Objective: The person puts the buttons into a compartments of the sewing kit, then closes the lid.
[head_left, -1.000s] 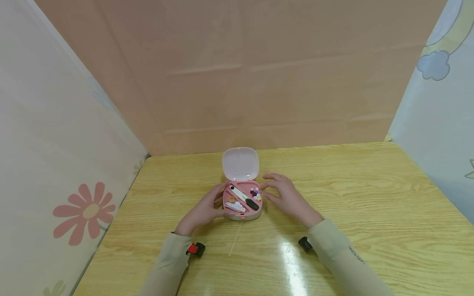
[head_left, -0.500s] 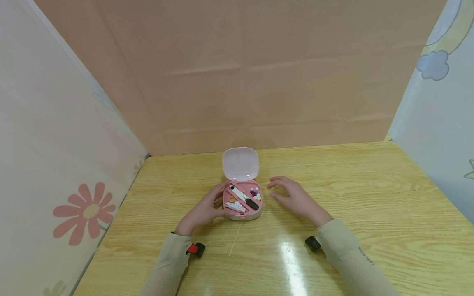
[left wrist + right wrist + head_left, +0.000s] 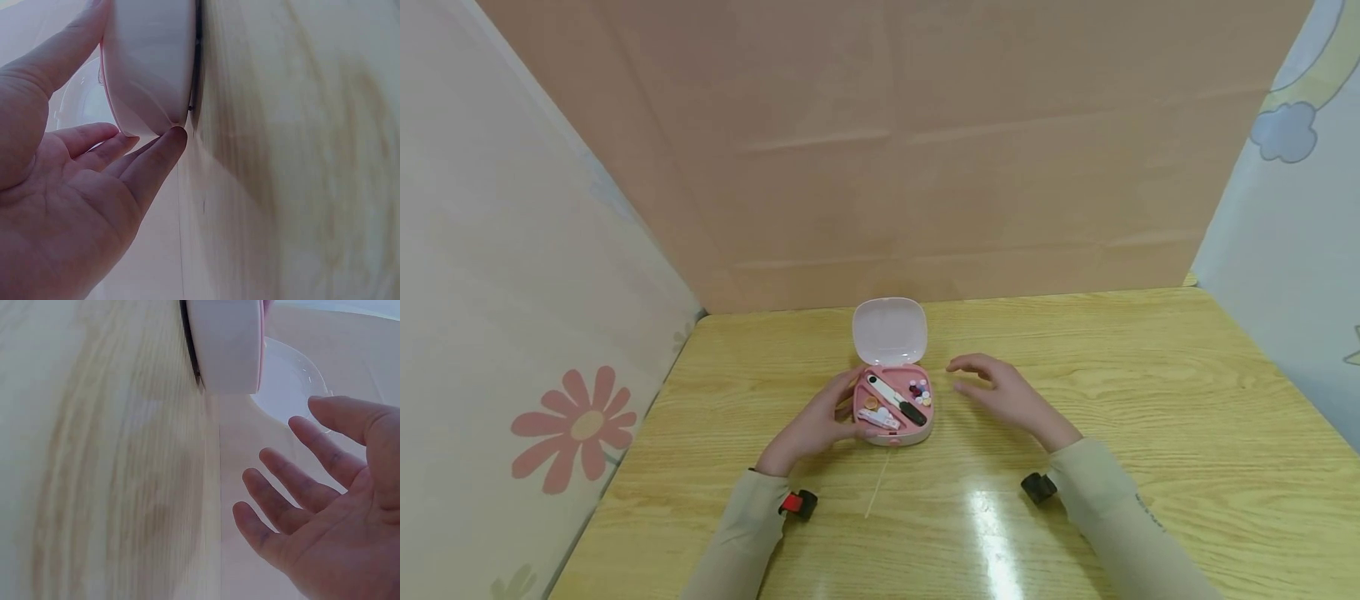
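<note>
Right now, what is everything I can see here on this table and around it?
Case: one, pink, table centre, tray exposed.
Lid: one, pale translucent, raised behind the case.
Long tool: one, white with black end, lying diagonally in the case.
Small beads or buttons: several, mixed colours, right compartment.
Orange ring: one, left compartment.
Thin stick: one, pale, on the table in front of the case.
Table: one, light wood grain.
Walls: peach backdrop, flower-print side panels.
Left hand: holds the case's left side.
Right hand: fingers relaxed, apart from the case on its right.
</note>
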Motion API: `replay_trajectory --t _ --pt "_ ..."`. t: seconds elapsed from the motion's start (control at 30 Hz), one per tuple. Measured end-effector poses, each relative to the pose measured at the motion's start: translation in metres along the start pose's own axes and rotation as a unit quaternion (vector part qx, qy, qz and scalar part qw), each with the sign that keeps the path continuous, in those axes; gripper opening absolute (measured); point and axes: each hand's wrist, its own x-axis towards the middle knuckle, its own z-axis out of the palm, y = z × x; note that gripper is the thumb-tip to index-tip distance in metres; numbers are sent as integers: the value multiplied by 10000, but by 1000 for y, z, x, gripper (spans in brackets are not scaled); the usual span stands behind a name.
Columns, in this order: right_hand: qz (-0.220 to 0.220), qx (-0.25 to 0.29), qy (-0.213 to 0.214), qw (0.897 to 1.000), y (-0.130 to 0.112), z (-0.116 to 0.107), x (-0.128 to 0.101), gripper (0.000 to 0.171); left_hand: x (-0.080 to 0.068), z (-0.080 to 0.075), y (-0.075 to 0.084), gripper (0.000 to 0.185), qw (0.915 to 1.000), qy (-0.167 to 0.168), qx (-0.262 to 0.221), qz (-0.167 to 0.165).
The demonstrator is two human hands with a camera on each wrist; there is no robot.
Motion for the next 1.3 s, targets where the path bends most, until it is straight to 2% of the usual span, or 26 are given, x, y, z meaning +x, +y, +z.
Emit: replay_trajectory --t 0.13,0.33,0.43,0.63,0.93,1.03,1.17,1.3 --pt "118 267 -69 9996 1 -2 4 31 2 0 -5 86 9999 16 96 -41" --pt "348 594 -87 9976 4 -6 13 37 9 0 -26 88 9998 121 145 39" --pt "524 848 -91 9950 6 -8 18 41 10 0 -31 89 9998 151 153 53" --pt "832 1769 -205 9805 10 -10 26 49 10 -1 -33 90 9998 161 152 -19" --pt "1061 2446 -281 9634 13 -7 38 57 8 -2 -34 94 9998 124 106 -142" --pt "985 2949 -339 9498 13 -6 44 62 8 -1 -35 102 9997 87 13 -247" --pt "825 3760 -416 9220 12 -6 48 70 8 -1 -36 118 9993 34 -196 -307" --pt "736 4287 -532 8989 11 -6 51 75 9 0 -36 125 9990 53 -361 -263"
